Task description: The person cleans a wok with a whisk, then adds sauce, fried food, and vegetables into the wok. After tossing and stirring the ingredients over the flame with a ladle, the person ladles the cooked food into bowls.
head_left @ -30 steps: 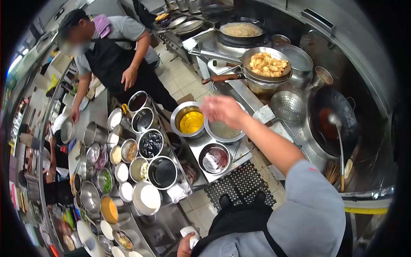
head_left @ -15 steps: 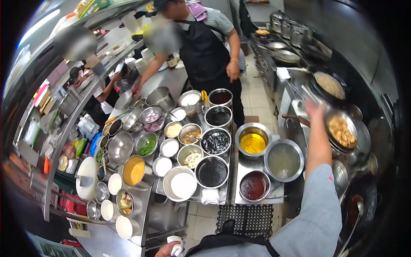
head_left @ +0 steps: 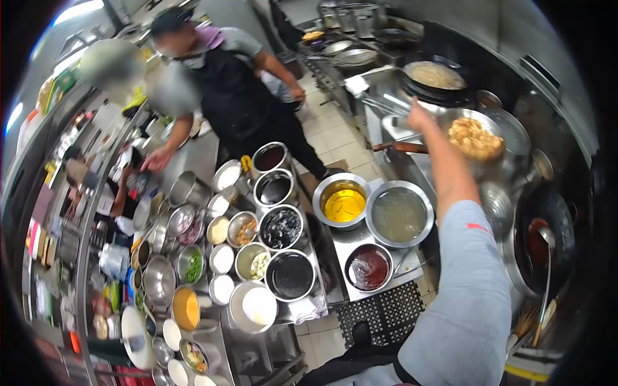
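Observation:
My right hand (head_left: 421, 118) reaches far forward over the stove side, its fingers blurred and curled beside a thin bright metal piece (head_left: 396, 100). I cannot make out exactly what it grips. Just right of my forearm lies a pan of browned fried pieces (head_left: 475, 137), with a wooden handle (head_left: 409, 147) passing by my wrist. Beyond my hand stands a dark wok of pale, bubbling contents (head_left: 435, 75). My left hand is out of view.
A co-worker in a black apron (head_left: 235, 96) stands across the counter, one arm stretched out. Pots of yellow oil (head_left: 344, 206), cloudy liquid (head_left: 399, 215) and red sauce (head_left: 369, 267) stand close by. A ladle (head_left: 547, 238) rests in a black wok at right.
The view has swung, so the counter sits further left. My right hand remains stretched out near the pan. My left hand, which held a white cloth, has left view. The co-worker's reaching hand has moved.

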The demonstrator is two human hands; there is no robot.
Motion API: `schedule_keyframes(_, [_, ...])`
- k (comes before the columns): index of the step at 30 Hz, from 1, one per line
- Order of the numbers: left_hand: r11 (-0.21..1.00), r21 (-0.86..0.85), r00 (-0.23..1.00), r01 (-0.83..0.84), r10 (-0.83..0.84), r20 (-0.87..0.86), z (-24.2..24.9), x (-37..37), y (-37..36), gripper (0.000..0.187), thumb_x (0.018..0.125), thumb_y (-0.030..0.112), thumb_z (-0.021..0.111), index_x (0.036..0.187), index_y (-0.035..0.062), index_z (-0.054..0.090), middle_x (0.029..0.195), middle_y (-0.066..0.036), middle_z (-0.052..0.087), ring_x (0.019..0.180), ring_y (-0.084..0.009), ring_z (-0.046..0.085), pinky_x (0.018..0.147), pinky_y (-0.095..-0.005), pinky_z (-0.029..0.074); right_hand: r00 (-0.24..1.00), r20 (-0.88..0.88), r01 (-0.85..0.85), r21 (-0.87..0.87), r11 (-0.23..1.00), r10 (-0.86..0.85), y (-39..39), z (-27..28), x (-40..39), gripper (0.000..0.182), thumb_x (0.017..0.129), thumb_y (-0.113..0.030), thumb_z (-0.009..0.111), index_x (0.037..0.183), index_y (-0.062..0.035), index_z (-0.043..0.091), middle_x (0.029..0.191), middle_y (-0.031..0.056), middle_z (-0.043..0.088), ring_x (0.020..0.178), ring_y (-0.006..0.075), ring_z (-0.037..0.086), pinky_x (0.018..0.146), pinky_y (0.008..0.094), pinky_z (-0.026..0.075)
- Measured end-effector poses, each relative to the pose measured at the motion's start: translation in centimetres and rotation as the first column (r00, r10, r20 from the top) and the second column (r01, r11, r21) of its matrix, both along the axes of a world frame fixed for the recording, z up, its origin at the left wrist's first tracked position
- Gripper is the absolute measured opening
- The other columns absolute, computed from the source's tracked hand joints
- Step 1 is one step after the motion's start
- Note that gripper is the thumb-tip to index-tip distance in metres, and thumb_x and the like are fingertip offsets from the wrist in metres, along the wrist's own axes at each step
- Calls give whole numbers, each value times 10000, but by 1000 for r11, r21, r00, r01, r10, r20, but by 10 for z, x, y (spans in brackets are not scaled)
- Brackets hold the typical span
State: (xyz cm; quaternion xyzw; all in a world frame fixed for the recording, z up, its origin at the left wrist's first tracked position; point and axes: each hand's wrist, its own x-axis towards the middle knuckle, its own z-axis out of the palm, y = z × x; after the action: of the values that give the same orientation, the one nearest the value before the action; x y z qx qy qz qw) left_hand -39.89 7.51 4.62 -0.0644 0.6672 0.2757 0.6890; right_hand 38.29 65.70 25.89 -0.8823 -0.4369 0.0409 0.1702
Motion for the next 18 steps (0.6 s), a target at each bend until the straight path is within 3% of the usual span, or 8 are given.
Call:
schedule_keyframes(2, [1000, -9, 999, -10, 11, 35, -4, -3, -15, 205, 919, 258, 521, 861, 97, 634, 777, -45, 660, 670, -162, 630, 615, -290, 525, 961, 223, -151, -71, 986, 164, -21, 13, -12, 613, 885, -183, 424, 1456, -119, 212, 1329, 178, 479, 1222, 322, 476, 994, 494, 381])
schedule_keyframes(3, [1000, -13, 998, 4, -4, 61, -6, -6, -21, 204, 920, 257, 519, 859, 99, 633, 774, -44, 659, 670, -161, 629, 616, -290, 524, 963, 186, -182, -79, 980, 194, -21, 12, -19, 594, 891, -170, 411, 1452, -115, 222, 1307, 201, 489, 1195, 328, 500, 994, 486, 384])
schedule_keyframes(4, [1000, -20, 996, 25, -23, 83, -8, -12, -25, 204, 921, 256, 517, 857, 101, 633, 772, -42, 657, 670, -160, 628, 617, -290, 524, 937, 288, -195, -28, 980, 195, -27, 8, -24, 579, 816, -301, 595, 1324, -85, 419, 1108, 189, 590, 1097, 334, 551, 915, 431, 442])
schedule_keyframes(5, [999, -24, 994, 30, -27, 102, -12, -13, -31, 204, 922, 255, 515, 855, 103, 633, 770, -41, 656, 670, -158, 626, 618, -290, 523, 932, 345, -129, 24, 991, 113, -2, -23, 4, 463, 817, -275, 589, 1237, -100, 501, 1091, 172, 588, 1085, 332, 552, 923, 447, 432])
schedule_keyframes(7, [1000, -11, 991, 4, -3, 137, -20, -7, -28, 204, 923, 254, 512, 853, 105, 632, 768, -39, 655, 669, -157, 625, 619, -290, 523, 940, 338, -21, -65, 998, 42, -18, -6, -9, 401, 827, -188, 546, 1221, -126, 515, 1240, 174, 499, 1186, 326, 476, 967, 461, 398])
schedule_keyframes(11, [999, 30, 976, 42, -48, 214, -17, -12, -10, 198, 900, 321, 533, 865, 146, 619, 739, -5, 656, 630, -171, 639, 573, -341, 534, 929, 349, -171, 105, 980, 125, 26, -84, 50, 413, 828, -134, 518, 1240, -112, 496, 1254, 153, 484, 1247, 339, 404, 1063, 531, 254])
schedule_keyframes(15, [997, 1, 973, 78, -76, 219, -20, -13, -20, 224, 909, 334, 527, 855, 134, 612, 741, -13, 655, 629, -183, 639, 571, -355, 529, 912, 346, -185, -127, 974, 219, -33, -21, -7, 407, 825, -77, 489, 1220, -177, 506, 1209, 143, 499, 1235, 335, 411, 1079, 559, 210])
schedule_keyframes(18, [999, -19, 983, 47, -43, 180, -3, 4, -18, 232, 909, 339, 527, 847, 131, 610, 733, -17, 650, 636, -182, 638, 583, -358, 530, 846, 458, -291, -33, 956, 273, -74, -11, -10, 311, 803, -77, 522, 1093, -167, 590, 1114, 141, 522, 1137, 340, 462, 1010, 502, 309])
